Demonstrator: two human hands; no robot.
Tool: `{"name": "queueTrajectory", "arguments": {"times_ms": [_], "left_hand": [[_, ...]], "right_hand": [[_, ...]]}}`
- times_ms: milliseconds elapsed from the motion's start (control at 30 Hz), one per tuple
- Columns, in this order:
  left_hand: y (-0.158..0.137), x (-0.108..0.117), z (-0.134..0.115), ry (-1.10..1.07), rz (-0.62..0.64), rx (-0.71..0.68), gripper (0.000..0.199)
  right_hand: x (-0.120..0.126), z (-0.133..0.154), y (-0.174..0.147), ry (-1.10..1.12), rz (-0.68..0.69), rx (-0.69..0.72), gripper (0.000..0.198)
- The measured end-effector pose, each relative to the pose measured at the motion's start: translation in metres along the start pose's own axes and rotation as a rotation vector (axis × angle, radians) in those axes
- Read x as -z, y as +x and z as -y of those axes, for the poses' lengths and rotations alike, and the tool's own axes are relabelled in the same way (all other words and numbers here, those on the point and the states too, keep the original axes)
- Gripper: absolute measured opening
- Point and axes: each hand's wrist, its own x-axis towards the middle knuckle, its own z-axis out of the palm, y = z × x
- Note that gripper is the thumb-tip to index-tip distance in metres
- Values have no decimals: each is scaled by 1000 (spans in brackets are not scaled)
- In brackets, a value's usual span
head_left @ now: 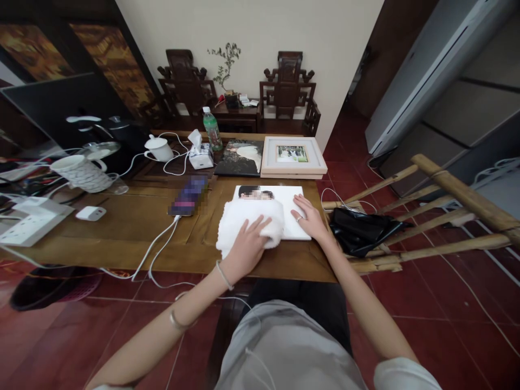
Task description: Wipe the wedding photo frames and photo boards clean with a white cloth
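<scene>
A white photo panel [289,216] lies flat on the wooden table in front of me, with a picture of two people along its upper part. A folded white towel [235,219] covers its lower left part and hangs over onto the table. My left hand [249,244] grips the towel from above, fingers spread over the cloth and pressing it on the panel. My right hand [309,216] rests flat near the panel's right edge, fingers stretched out, a ring on one of them. The towel hides much of the picture.
Behind the panel lie a dark photo panel [239,157] and a framed photo [294,157]. A tissue box [200,156], green bottle [212,130], phone [189,196], lidded cup [158,148], mug [81,172] and power strip [34,219] stand leftward among cables. A bamboo chair [439,238] holds a black bag [361,230].
</scene>
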Motion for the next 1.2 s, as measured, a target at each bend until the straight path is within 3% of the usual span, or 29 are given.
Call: {"name": "queueTrajectory", "arguments": {"times_ms": [233, 367, 467, 600, 767, 867, 1000, 1200], "left_hand": [[73, -9, 88, 29, -25, 123, 34], [90, -11, 108, 43, -27, 123, 34], [90, -9, 100, 40, -3, 83, 34], [73, -5, 64, 42, 49, 20, 34], [19, 2, 8, 86, 85, -76, 34], [-11, 5, -12, 77, 102, -119, 31], [-11, 6, -7, 57, 102, -116, 32], [60, 3, 39, 60, 78, -13, 44]], "right_hand": [[-1, -3, 2, -17, 8, 8, 45], [-1, -5, 6, -22, -2, 14, 43], [-1, -6, 10, -9, -12, 20, 40], [-1, -8, 11, 23, -17, 24, 40], [-1, -8, 9, 27, -17, 18, 39], [-2, -7, 8, 25, -23, 34, 39], [-1, -6, 8, 22, -19, 37, 41], [2, -3, 9, 29, -2, 13, 44]]}}
